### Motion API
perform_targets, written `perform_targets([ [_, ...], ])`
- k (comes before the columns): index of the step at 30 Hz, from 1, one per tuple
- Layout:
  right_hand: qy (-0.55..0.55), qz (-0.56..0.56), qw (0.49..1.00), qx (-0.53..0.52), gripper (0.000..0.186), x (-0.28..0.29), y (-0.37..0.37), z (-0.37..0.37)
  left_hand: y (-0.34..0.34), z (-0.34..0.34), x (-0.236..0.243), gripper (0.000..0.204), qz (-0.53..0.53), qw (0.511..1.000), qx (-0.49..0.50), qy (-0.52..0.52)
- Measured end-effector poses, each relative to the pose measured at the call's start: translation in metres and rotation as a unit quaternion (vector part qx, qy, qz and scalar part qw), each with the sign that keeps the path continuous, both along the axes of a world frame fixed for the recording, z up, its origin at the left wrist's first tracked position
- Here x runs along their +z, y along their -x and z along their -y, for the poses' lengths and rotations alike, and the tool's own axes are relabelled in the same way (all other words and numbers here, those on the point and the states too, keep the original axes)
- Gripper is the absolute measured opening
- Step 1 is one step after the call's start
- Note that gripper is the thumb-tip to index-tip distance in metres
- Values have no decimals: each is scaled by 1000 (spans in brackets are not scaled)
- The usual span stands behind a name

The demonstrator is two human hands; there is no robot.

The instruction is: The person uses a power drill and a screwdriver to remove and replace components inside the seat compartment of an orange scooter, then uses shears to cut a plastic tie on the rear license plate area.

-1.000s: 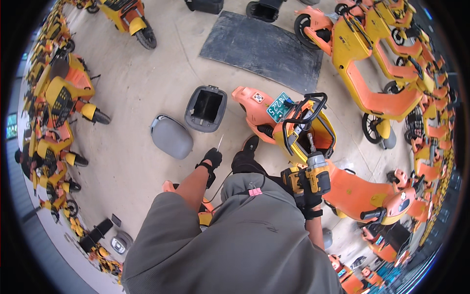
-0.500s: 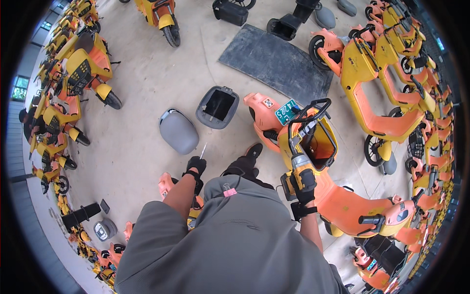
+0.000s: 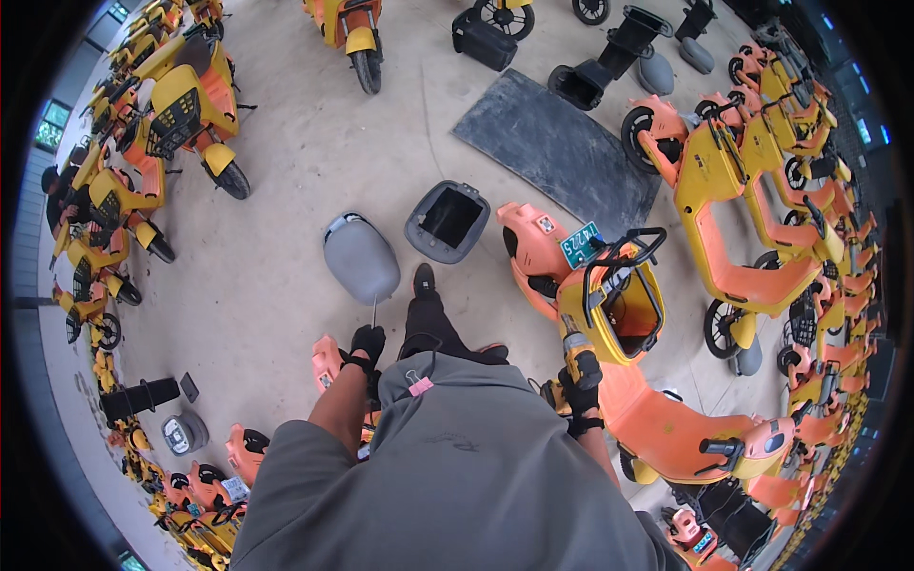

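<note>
My left hand [image 3: 367, 343], in a black glove, is closed around a screwdriver [image 3: 375, 309]. Its thin metal shaft points forward, its tip close to the near end of a grey scooter seat [image 3: 362, 259] lying on the floor. In my gloved right hand [image 3: 580, 390] is a yellow and black cordless drill [image 3: 579, 358], nose forward. The drill is beside an orange and yellow scooter [image 3: 657, 428], whose seat is off and whose under-seat compartment [image 3: 647, 305] lies exposed. A dark grey storage bin [image 3: 416, 228] rests on the floor beyond the seat.
A black mat [image 3: 557, 143] lies ahead, with black bins [image 3: 578, 88] and grey seats [image 3: 655, 72] past it. Scooters stand in rows at left [image 3: 195, 105] and right [image 3: 724, 209]. Another person [image 3: 65, 195] is at the far left.
My view has shifted, moving the floor items right and down in the picture. One foot now stands farther forward, near the bin. Both hands still hold their tools.
</note>
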State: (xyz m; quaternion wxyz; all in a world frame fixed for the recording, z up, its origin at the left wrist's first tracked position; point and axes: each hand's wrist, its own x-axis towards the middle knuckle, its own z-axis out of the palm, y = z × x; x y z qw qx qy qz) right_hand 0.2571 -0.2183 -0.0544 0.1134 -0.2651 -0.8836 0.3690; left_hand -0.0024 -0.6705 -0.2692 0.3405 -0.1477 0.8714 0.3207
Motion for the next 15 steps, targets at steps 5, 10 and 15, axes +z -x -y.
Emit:
perform_targets([
  [5, 48, 9, 998, -26, 24, -25, 34, 15, 43, 17, 25, 14, 37, 993, 70, -86],
  [10, 188, 75, 971, -130, 24, -37, 91, 26, 129, -3, 138, 15, 158, 963, 155, -155],
  [15, 315, 99, 927, -177, 14, -26, 195, 39, 191, 44, 173, 12, 130, 948, 237, -167],
])
